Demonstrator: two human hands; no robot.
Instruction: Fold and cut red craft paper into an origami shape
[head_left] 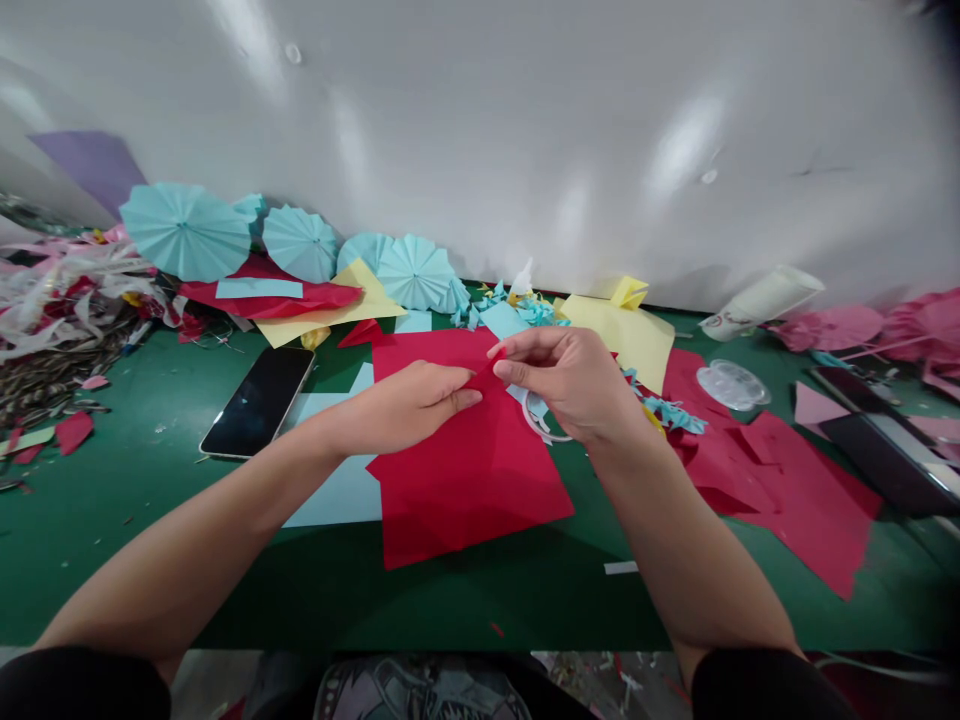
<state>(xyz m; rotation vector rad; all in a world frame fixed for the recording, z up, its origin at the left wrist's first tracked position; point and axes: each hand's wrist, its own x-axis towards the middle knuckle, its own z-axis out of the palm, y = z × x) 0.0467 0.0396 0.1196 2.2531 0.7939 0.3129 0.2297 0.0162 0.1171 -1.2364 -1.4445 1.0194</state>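
Between my two hands is a small piece of red paper (489,372), raised over a larger red sheet (465,490) on the table. My left hand (409,405) pinches its left end between thumb and fingers. At the upper right end, the thumb and fingertips of my right hand (566,375) grip the same piece. Its exact folds are hard to make out against the red sheet. A roll of white tape (541,420) lies beneath my right hand. Light blue paper (334,490) sticks out from under the red sheet on the left.
A phone (259,402) lies left of the sheets. Pleated blue paper fans (416,272) lean along the wall. Yellow paper (622,325), blue scraps and a clear round dish (733,384) lie behind and right. More red paper (795,490) and dark objects (889,460) are at the right.
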